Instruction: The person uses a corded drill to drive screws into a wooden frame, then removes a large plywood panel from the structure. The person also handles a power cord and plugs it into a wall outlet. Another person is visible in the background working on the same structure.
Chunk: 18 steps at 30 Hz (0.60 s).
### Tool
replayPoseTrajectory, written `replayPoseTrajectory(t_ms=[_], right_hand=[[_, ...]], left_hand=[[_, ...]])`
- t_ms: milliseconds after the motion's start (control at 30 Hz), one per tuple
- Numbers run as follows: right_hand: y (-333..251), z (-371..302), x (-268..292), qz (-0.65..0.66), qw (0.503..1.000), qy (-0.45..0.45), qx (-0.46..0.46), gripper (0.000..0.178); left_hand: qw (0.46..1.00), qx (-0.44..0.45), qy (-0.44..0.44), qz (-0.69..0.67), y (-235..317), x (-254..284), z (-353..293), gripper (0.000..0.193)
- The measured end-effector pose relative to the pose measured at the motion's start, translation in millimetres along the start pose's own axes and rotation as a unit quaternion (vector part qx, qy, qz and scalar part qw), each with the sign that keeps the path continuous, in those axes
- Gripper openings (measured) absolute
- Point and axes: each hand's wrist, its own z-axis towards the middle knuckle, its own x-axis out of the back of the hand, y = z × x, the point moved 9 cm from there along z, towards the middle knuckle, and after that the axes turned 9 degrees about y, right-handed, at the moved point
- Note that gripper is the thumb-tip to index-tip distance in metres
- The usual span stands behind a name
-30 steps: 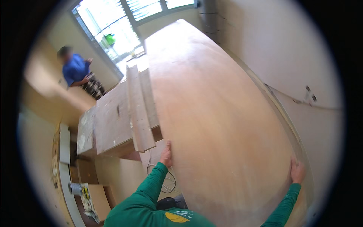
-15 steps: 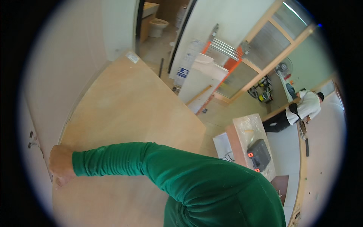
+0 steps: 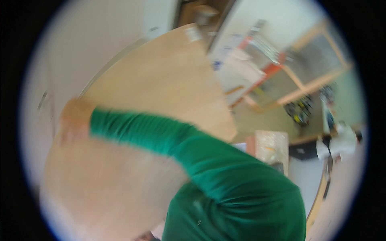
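A large pale plywood sheet fills the left and middle of the view, with a white label near its far corner. My right arm, in a green sleeve, stretches leftward across the sheet. At its left edge, beside the wall, my right hand is closed around the board's rim. Motion blurs the fingers, and those wrapped over the edge are partly hidden. I cannot see my left hand clearly; only a small blurred brownish patch shows at the bottom edge, below the sheet.
Beyond the board, an orange stepladder leans among white panels. At right stands a worktop. Farther right, a person in a white shirt bends by a long counter. A wood-framed glass partition and pale wall enclose the space.
The view has shifted and blurred. My right hand and the plywood sheet now appear higher, with the sheet's far corner farther right. The hand stays at the sheet's left edge.
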Motion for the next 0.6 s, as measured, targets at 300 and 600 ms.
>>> replayPoseTrajectory(t_ms=[300, 600], right_hand=[[195, -90, -22, -0.236, 0.956, -0.103, -0.142, 0.077], [337, -158, -130, -0.165, 0.947, -0.199, -0.193, 0.084]], left_hand=[[0.950, -0.046, 0.113, -0.286, -92, 58, -58, 0.090], [0.949, -0.058, 0.183, -0.251, -113, 37, -92, 0.077]])
